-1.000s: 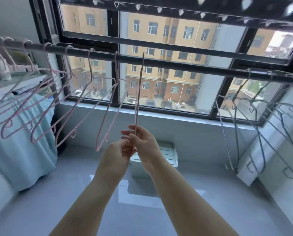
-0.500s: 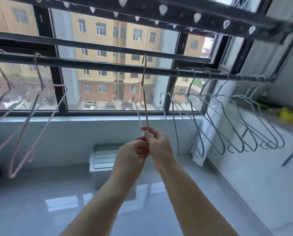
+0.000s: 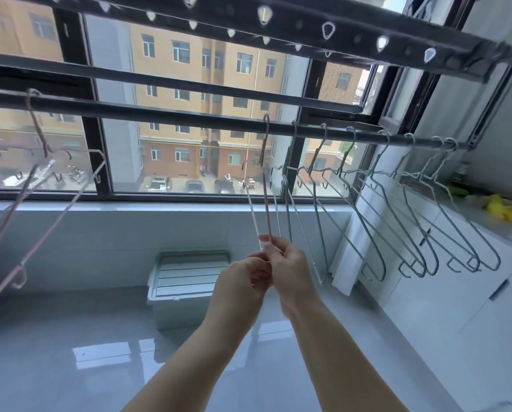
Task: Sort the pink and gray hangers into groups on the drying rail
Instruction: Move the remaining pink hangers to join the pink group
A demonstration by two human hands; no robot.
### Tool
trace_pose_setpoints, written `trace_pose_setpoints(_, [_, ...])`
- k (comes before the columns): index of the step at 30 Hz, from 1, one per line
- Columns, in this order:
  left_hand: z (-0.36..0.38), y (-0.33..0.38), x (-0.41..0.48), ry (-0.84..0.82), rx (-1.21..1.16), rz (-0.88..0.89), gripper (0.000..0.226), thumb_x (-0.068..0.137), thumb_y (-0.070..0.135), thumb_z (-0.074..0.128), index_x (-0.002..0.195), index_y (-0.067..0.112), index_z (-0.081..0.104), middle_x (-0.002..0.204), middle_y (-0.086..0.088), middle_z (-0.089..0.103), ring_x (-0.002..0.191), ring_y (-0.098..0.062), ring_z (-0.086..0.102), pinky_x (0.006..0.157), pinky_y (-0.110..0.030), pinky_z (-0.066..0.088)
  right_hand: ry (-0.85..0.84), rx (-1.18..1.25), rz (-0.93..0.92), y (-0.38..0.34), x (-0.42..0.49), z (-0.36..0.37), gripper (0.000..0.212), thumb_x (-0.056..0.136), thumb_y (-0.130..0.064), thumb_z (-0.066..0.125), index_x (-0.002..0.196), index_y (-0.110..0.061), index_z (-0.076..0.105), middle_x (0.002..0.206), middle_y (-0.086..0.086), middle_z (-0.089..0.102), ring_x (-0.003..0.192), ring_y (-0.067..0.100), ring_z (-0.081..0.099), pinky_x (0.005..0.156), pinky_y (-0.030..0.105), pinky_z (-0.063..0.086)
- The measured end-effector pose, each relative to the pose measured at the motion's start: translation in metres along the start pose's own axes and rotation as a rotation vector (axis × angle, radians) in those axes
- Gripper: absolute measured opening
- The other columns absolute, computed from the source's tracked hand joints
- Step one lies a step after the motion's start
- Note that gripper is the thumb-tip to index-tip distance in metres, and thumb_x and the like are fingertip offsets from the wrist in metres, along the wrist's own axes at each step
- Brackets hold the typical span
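Both hands are working pressed together at frame centre, the right hand and left hand pinching the bottom bar of one pink hanger. It is hanging by its hook from the rail, just left of the gray hangers and well apart from the pink hangers at the left edge. Judging it thin coated wire: light, springy, swinging easily, probably sliding freely, so the bottom bar is suiting steering and the neck lifting. Against one second ago, it is sitting beside the gray group, not the pink, and the view is pointing further right.
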State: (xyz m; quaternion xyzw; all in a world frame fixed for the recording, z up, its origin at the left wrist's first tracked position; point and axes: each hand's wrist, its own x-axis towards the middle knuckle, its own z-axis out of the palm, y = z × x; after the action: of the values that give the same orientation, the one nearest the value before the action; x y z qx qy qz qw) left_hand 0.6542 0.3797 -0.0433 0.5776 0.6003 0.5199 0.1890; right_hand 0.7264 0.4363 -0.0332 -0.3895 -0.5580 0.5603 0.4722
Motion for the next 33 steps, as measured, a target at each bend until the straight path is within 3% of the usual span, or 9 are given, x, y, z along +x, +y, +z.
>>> trace_pose_setpoints(5, [0.009,-0.001,-0.005,0.041,0.034,-0.028,0.026,0.077,-0.001,0.059,0.079,0.022,0.071,0.076,0.012,0.072,0.070,0.003,0.065,0.063,-0.007,0.045,-0.023,-0.026,0.008,0.005,0.000,-0.004,0.019,0.093,-0.011,0.047,0.093,-0.023,0.062,0.073,0.005,0.062,0.070,0.017,0.060,0.072,0.034,0.052])
trace_pose_setpoints(7, [0.010,-0.001,-0.007,0.053,0.040,-0.039,0.026,0.077,-0.001,0.059,0.080,0.022,0.071,0.078,0.013,0.072,0.071,0.002,0.066,0.065,-0.009,0.047,-0.035,-0.022,0.012,0.006,0.001,-0.005,0.017,0.093,-0.011,0.048,0.097,-0.019,0.063,0.075,0.005,0.061,0.072,0.017,0.059,0.074,0.033,0.051])
trace_pose_setpoints(11, [0.012,0.000,-0.009,0.077,0.056,-0.058,0.023,0.079,0.002,0.058,0.086,0.020,0.071,0.082,0.011,0.073,0.074,0.001,0.066,0.066,-0.011,0.047,-0.074,0.002,0.030,0.006,0.001,-0.005,0.019,0.094,-0.011,0.047,0.108,-0.012,0.059,0.072,0.005,0.064,0.066,0.013,0.061,0.069,0.026,0.053])
trace_pose_setpoints(15, [0.007,-0.007,-0.018,0.112,0.066,-0.077,0.022,0.081,0.005,0.058,0.092,0.019,0.071,0.081,0.012,0.072,0.074,0.007,0.065,0.068,-0.006,0.047,-0.115,0.011,0.040,0.007,-0.004,0.002,0.021,0.093,-0.012,0.049,0.113,-0.010,0.056,0.055,-0.005,0.064,0.051,0.004,0.061,0.051,0.016,0.050])
trace_pose_setpoints(21, [-0.023,-0.017,-0.039,0.140,0.107,-0.102,0.023,0.082,0.012,0.062,0.101,0.021,0.070,0.096,0.008,0.073,0.086,0.001,0.065,0.077,-0.004,0.045,-0.132,-0.029,0.013,0.011,-0.016,0.025,0.022,0.094,-0.014,0.048,0.115,-0.014,0.052,0.065,0.001,0.066,0.056,0.004,0.064,0.053,0.014,0.050])
trace_pose_setpoints(24, [-0.053,-0.022,-0.048,0.172,0.130,-0.139,0.026,0.079,0.009,0.066,0.104,0.018,0.069,0.100,0.004,0.072,0.088,-0.005,0.066,0.084,-0.014,0.048,-0.119,-0.008,0.020,0.015,-0.024,0.040,0.017,0.095,-0.014,0.045,0.111,-0.012,0.051,0.071,0.005,0.065,0.057,0.006,0.064,0.051,0.010,0.047])
trace_pose_setpoints(28, [-0.122,-0.027,-0.060,0.403,0.247,-0.111,0.036,0.077,0.007,0.069,0.111,0.015,0.064,0.101,0.008,0.064,0.090,-0.009,0.061,0.084,-0.017,0.044,0.013,-0.278,-0.090,0.025,-0.035,0.059,0.016,0.092,-0.022,0.051,0.106,-0.014,0.050,0.096,0.005,0.059,0.093,0.023,0.058,0.079,0.028,0.048])
trace_pose_setpoints(31, [-0.184,-0.037,-0.068,0.628,0.517,-0.063,0.044,0.074,0.001,0.069,0.116,0.006,0.058,0.109,-0.011,0.063,0.100,-0.029,0.058,0.094,-0.035,0.043,0.282,-0.481,-0.268,0.029,-0.054,0.079,0.055,0.084,-0.031,0.051,0.130,-0.004,0.038,0.128,0.015,0.044,0.121,0.028,0.039,0.103,0.038,0.030])
trace_pose_setpoints(33, [-0.220,-0.049,-0.073,0.679,0.618,-0.129,0.049,0.075,0.000,0.067,0.122,0.003,0.054,0.114,-0.021,0.059,0.108,-0.038,0.053,0.098,-0.046,0.040,0.347,-0.510,-0.404,0.024,-0.071,0.101,0.062,0.077,-0.027,0.051,0.131,-0.001,0.037,0.132,0.019,0.040,0.124,0.028,0.034,0.105,0.033,0.020])
